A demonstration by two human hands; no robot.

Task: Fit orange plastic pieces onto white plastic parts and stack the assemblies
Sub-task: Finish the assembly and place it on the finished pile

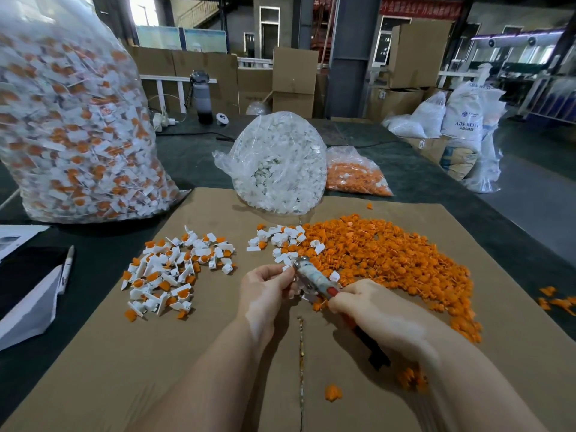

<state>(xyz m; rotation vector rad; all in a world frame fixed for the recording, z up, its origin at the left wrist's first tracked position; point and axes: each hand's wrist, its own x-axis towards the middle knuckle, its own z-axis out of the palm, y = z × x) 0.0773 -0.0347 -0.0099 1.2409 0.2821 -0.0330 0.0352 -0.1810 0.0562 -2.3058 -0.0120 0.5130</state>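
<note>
While our left hand point(268, 288) pinches a white plastic part point(288, 267) in its curled fingers point(285, 277), our right hand point(371, 310) grips a pliers-like tool point(314, 280) whose tip meets that part. Loose orange pieces point(389, 254) lie just beyond; finished assemblies point(174, 269) sit left on the cardboard point(187, 353).

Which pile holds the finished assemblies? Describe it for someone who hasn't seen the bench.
Start at the brown cardboard sheet covering the table. The pile of finished assemblies lies on its left part, left of the left hand. Its pieces are white with orange fitted on, unlike the almost all-orange heap to the right.
</note>
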